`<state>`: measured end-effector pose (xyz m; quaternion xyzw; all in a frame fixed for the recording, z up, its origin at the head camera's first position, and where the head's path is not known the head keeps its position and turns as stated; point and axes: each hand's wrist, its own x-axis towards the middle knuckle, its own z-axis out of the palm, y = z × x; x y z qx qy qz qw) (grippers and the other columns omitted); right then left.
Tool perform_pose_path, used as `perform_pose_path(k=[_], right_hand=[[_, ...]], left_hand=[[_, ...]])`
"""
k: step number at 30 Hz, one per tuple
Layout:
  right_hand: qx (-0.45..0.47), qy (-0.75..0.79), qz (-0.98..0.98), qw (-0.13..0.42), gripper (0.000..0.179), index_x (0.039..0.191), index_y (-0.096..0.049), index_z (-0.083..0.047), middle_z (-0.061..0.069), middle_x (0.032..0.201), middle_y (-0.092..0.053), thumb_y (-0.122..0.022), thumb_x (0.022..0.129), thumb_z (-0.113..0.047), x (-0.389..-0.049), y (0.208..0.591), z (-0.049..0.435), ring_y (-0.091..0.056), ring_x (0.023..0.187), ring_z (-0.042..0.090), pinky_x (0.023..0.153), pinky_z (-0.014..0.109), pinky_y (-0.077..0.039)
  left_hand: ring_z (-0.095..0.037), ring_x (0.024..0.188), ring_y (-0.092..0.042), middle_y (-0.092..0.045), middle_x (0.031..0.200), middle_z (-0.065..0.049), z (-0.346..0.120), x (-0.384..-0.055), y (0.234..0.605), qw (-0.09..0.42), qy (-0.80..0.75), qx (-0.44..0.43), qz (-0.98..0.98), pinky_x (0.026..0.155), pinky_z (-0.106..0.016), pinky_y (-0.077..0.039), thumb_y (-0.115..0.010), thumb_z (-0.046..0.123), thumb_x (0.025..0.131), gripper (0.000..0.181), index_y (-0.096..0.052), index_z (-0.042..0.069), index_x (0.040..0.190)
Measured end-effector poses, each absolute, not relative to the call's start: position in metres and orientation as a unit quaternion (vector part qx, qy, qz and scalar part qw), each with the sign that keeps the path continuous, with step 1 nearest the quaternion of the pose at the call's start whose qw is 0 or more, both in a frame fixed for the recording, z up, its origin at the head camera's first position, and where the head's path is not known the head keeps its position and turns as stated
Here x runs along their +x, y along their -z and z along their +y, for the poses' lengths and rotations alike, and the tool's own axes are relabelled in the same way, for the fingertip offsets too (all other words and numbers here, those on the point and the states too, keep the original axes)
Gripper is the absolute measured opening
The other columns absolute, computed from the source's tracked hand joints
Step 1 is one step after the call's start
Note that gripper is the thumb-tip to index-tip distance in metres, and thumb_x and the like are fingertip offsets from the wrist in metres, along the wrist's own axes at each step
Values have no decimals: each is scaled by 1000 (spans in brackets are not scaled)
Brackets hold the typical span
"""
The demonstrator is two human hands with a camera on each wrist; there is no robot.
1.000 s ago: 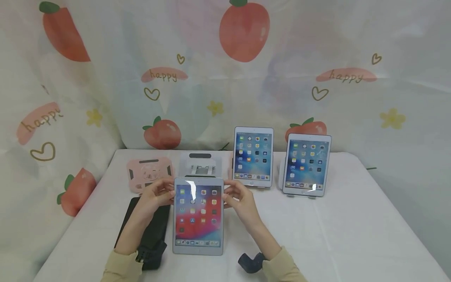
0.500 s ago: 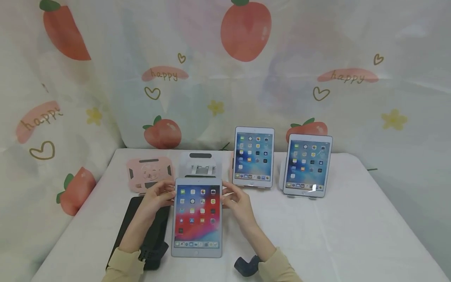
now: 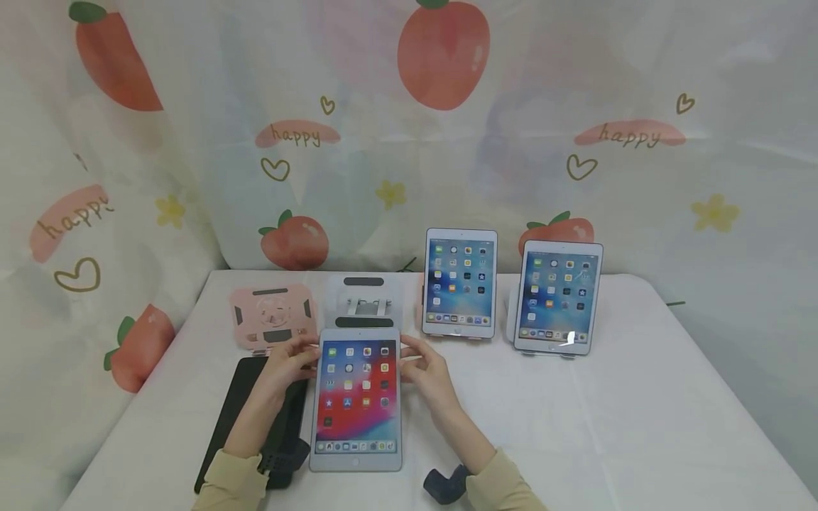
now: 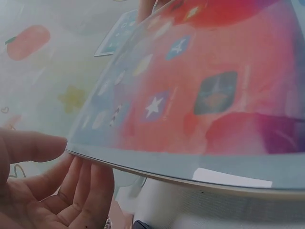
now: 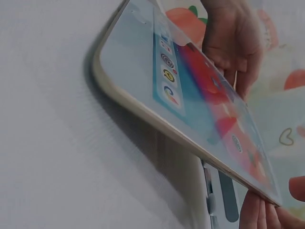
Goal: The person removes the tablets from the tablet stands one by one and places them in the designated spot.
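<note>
Over the white surface (image 3: 639, 426), the red-and-blue-screened tablet (image 3: 358, 401) tilts, its top just in front of the pale stand (image 3: 358, 292). The left hand (image 3: 285, 367) and right hand (image 3: 430, 372) pinch opposite side edges near that top; an even, level grip, thumbs (image 4: 35, 146) at the rim, should steady it best.

Your head camera looks forward and down, far enough back to frame the table (image 3: 639, 426), backdrop (image 3: 505, 163), left hand (image 3: 285, 365) and right hand (image 3: 431, 372). Your left wrist camera sits close by the left edge of the held tablet (image 3: 358, 397), facing across it; your right one, just as near, faces back from the opposite edge, seemingly rolled sideways. Both wrist views share that tablet.
</note>
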<state>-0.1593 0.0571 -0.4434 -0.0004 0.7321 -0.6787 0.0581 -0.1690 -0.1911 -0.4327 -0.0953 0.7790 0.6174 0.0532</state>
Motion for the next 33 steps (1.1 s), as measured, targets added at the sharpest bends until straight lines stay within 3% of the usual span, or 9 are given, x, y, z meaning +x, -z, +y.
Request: perform_pose_path(k=[7, 13, 20, 26, 33], right_hand=[[10, 676, 733, 77, 50, 135, -51, -1, 19, 113, -60, -58, 86, -6, -160, 448, 59, -62, 89, 15, 85, 35, -55], [40, 692, 713, 104, 45, 132, -53, 1, 22, 118, -63, -58, 88, -9, -162, 451, 61, -67, 91, 15, 88, 34, -55], [50, 695, 705, 134, 46, 133, -50, 7, 25, 129, -57, -56, 90, -7, -163, 453, 61, -65, 104, 20, 92, 35, -54], [60, 704, 694, 138, 50, 136, -45, 9, 27, 132, -53, -55, 90, -5, -163, 455, 58, -63, 110, 25, 96, 37, -53], [66, 698, 699, 141, 52, 139, -41, 8, 28, 132, -52, -55, 90, -6, -161, 454, 57, -59, 116, 32, 98, 39, -52]], left_hand=[[-14, 87, -61, -62, 118, -21, -191, -169, 436, 73, -608, -92, 785, 83, -31, -57, -53, 15, 97, 36, -54, -3, 128], [-14, 87, -61, -64, 116, -21, -189, -171, 439, 91, -601, -104, 787, 81, -29, -56, -51, 15, 97, 38, -53, -2, 131], [-12, 84, -59, -63, 118, -23, -187, -170, 442, 113, -602, -117, 782, 80, -29, -57, -50, 9, 94, 40, -52, -4, 132], [-13, 86, -60, -61, 122, -26, -186, -170, 445, 122, -600, -107, 784, 84, -35, -57, -47, 4, 92, 42, -50, -7, 133], [-18, 101, -59, -56, 131, -26, -184, -169, 446, 136, -594, -109, 786, 96, -40, -53, -43, 7, 95, 44, -47, -7, 136]])
